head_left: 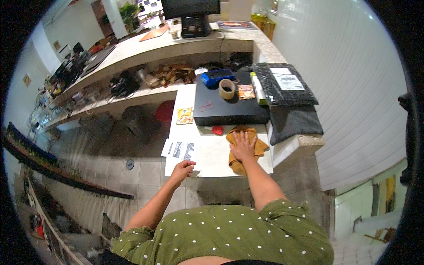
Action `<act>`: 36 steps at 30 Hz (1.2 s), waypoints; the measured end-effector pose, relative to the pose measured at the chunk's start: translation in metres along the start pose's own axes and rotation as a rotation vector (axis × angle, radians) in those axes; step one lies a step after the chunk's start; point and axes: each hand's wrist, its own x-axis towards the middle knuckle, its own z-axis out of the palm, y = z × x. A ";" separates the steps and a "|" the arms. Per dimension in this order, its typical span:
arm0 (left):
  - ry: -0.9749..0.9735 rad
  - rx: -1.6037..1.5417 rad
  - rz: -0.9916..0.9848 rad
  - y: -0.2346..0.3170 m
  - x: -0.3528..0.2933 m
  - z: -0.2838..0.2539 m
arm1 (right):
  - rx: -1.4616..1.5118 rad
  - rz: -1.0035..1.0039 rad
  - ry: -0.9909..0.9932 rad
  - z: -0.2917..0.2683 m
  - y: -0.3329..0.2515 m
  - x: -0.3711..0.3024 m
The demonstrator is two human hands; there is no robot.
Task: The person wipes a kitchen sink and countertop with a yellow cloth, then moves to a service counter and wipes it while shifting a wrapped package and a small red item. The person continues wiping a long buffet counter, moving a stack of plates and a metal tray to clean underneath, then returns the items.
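My right hand lies flat with its fingers spread on a crumpled mustard-brown cloth, which rests on the white tabletop. At the table's front left corner my left hand is closed, with its fingers curled. Whether anything is inside it is hidden. Printed papers lie just beyond that hand. Between the cloth and a black box sits a small red object. A yellow-orange packet lies to the left of the box.
On the box are a tape roll, a blue-cased device and an orange packet. A black plastic-wrapped parcel lies on the right, above a dark grey pouch. Behind stands a counter with a monitor.
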 end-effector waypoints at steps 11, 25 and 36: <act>0.769 0.498 0.487 -0.046 0.060 -0.091 | -0.032 0.123 -0.097 -0.003 -0.008 0.026; 0.374 -0.141 0.195 -0.058 0.107 -0.146 | -0.056 0.065 0.028 0.039 -0.049 -0.070; 0.305 -0.394 -0.025 -0.023 0.102 -0.131 | -0.054 0.027 0.001 0.022 -0.043 -0.026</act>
